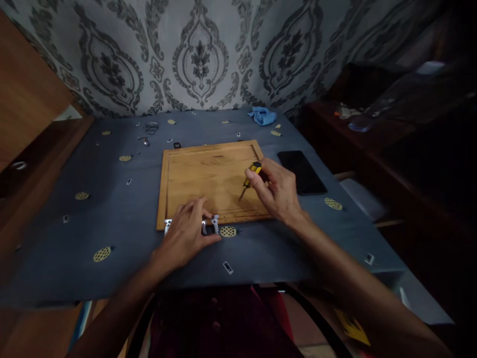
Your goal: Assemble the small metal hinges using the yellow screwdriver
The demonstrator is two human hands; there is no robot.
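Observation:
A wooden board (208, 174) with a grooved border lies flat on the table in front of me. At its near left edge sits a shiny metal bracket (215, 222), partly covered by my left hand (184, 226). The fingers of that hand curl over the bracket, with the thumb on its near side. Small dark holes run along the board's near edge to the right of it. My right hand (278, 186) grips a yellow and black screwdriver (252, 175) above the board's right half. The shaft slants down and left, its tip close to the wood; whether it touches, I cannot tell.
A black tablet or phone (302, 172) lies right of the board. Blue cloth or gloves (262, 116) rest at the back, and small metal parts (145, 141) at the back left. The table (130, 219) has a grey-blue pineapple-print cover; a patterned curtain (201, 54) hangs behind.

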